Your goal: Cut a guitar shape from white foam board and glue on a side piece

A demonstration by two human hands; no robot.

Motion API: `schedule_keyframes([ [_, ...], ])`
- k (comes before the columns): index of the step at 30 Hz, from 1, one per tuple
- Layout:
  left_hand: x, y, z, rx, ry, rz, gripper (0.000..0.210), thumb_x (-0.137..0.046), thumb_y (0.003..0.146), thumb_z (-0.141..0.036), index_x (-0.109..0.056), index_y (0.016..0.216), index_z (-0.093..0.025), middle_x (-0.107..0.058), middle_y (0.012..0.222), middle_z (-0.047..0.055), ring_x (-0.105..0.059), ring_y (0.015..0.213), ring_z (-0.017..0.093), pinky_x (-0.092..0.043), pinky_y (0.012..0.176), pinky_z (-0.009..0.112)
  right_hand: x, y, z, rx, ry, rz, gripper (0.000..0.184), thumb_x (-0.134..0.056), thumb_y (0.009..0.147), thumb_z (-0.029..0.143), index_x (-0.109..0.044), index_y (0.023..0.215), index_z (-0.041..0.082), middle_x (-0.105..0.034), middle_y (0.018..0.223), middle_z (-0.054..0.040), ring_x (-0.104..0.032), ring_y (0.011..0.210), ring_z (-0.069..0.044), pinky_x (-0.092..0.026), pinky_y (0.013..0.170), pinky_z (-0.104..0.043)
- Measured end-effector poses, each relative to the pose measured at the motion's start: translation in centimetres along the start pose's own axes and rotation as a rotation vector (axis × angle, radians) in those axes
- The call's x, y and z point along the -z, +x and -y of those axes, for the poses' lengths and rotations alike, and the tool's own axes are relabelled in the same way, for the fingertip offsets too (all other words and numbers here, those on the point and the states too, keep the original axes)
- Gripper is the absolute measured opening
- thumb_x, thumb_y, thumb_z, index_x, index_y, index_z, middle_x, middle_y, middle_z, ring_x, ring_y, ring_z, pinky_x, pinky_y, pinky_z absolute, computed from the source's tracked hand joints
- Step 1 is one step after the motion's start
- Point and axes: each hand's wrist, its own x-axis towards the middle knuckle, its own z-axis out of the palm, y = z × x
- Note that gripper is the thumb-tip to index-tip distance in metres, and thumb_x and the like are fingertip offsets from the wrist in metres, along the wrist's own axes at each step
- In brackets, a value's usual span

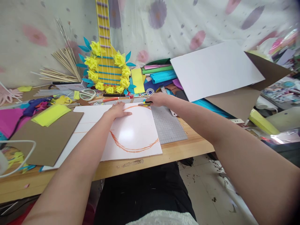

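Note:
A white board (136, 131) lies on the table, with an orange hand-drawn round outline on it. My left hand (118, 111) presses flat on the board with fingers spread, beside the upper left of the outline. At the board's top right corner, my right hand (158, 99) is closed around a yellow and black utility knife (148, 102). The knife's tip points left, near the upper orange line; whether the blade touches the board I cannot tell. A grey cutting mat (170, 126) extends from under the board's right side.
A yellow paper-flower guitar (109, 70) stands behind the board. Scissors (87, 94) and wooden sticks (67, 65) lie at the back left. Brown cardboard (51, 140) with yellow paper is on the left. A large white sheet (215, 70) leans over coloured paper rolls (162, 76) on the right.

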Motion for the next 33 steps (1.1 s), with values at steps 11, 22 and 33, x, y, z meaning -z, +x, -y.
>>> schedule_keyframes([
  [11,-0.1,0.1,0.1,0.022,-0.036,0.000,0.094,-0.058,0.070,-0.068,-0.029,0.145,-0.019,-0.021,0.155,0.012,-0.024,0.139,0.034,-0.028,0.108,0.041,-0.4,-0.9,0.0,-0.031,-0.019,0.026,0.046,-0.045,0.085,0.031,-0.053,0.131,0.026,-0.064,0.117,-0.0126,-0.060,0.099,-0.027,-0.039,0.067,-0.030],
  [22,0.0,-0.2,-0.3,0.023,-0.036,0.000,0.091,-0.058,0.073,-0.063,-0.029,0.144,-0.015,-0.020,0.155,0.014,-0.026,0.139,0.032,-0.028,0.109,0.039,-0.1,-2.2,0.4,-0.065,0.023,0.090,0.048,-0.046,0.085,0.028,-0.051,0.133,0.023,-0.062,0.124,-0.0120,-0.058,0.106,-0.028,-0.041,0.071,-0.033],
  [33,-0.1,-0.1,-0.3,0.040,-0.037,-0.016,0.092,-0.059,0.071,-0.065,-0.031,0.144,-0.016,-0.027,0.152,0.013,-0.035,0.134,0.033,-0.031,0.106,0.037,-0.8,-3.3,0.3,-0.092,0.012,0.103,0.045,-0.046,0.085,0.031,-0.054,0.128,0.021,-0.063,0.119,-0.0145,-0.059,0.103,-0.030,-0.040,0.071,-0.034],
])
